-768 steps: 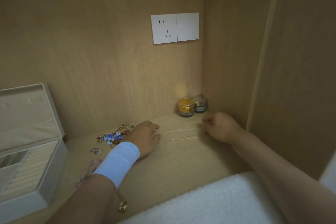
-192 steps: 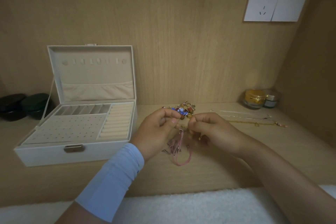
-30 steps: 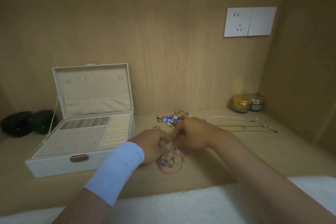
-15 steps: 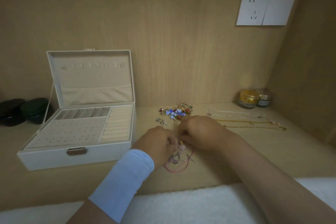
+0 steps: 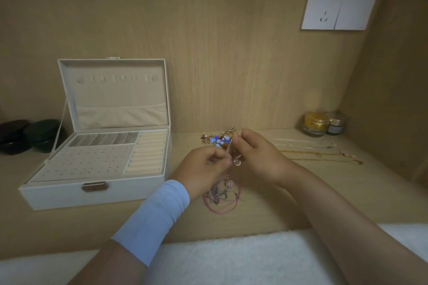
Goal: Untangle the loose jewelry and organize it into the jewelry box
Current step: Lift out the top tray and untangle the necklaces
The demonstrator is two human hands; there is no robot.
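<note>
Jewelry lay in three groups on the wooden shelf [image 5: 347,192]. The left hand [image 5: 203,166] and the right hand [image 5: 257,157] were raised close together just above it. Each had its fingers curled and pinched a thin strand of the pink cord tangle [image 5: 222,195], whose loops and small charms hung down between the wrists to the shelf (exactly which strand each hand held was too fine to tell). Just behind the hands sat a beaded cluster [image 5: 216,140] of blue, red and gold pieces. To the right, thin chains [image 5: 319,153] lay stretched out side by side. The white jewelry box [image 5: 97,194] stood open at the left with its lid upright, showing ring rolls, narrow compartments and a pierced panel. A gold jar [image 5: 316,124] and a smaller jar [image 5: 335,124] stood in the back right corner. A pale blue band [image 5: 155,217] wrapped the left wrist.
</note>
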